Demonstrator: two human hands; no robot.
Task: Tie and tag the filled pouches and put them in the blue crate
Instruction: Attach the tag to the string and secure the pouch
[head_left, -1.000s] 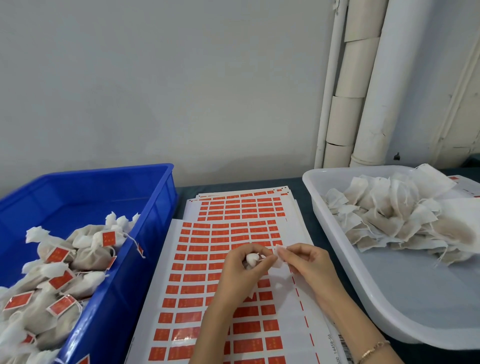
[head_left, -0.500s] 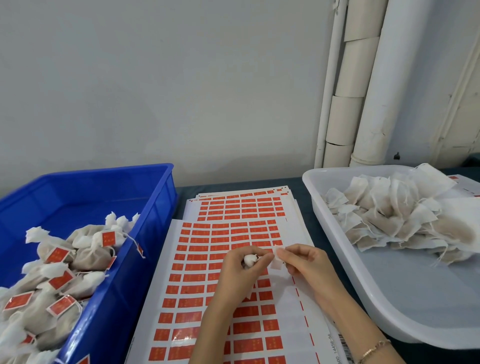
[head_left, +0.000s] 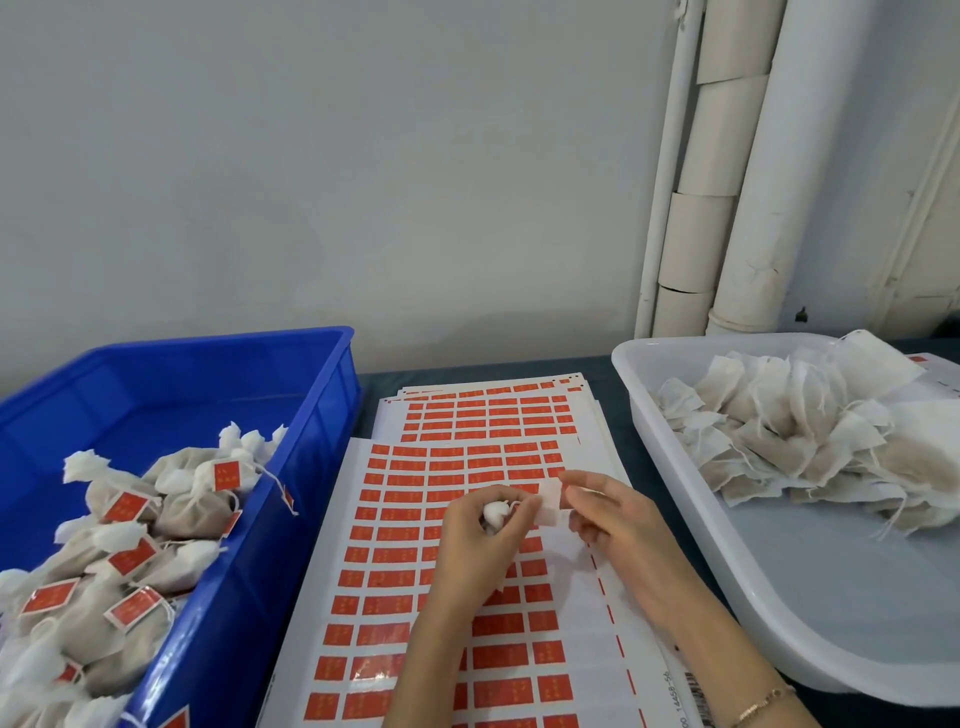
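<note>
left fingers (head_left: 521, 512) curl round pouch (head_left: 493, 512); right fingers (head_left: 583, 492) pinch tag (head_left: 550, 502).

- My feed is evenly bright under soft, diffuse light, seemingly from overhead; I cannot place the source.
- Shadows are faint: pale ones under the left hand (head_left: 483, 545) and right hand (head_left: 618, 525) on the white sheet of red-orange stickers (head_left: 571, 649).
- Glossy sheen streaks the sheet's lower rows.
- Wide-angle bend bows the white wall pipes (head_left: 789, 182) and the white plastic tray (head_left: 831, 597) at its rim.
- The small white pouch (head_left: 493, 512) the left hand grips and the white paper tag (head_left: 550, 501) the right hand pinches wash out, slightly soft.
</note>
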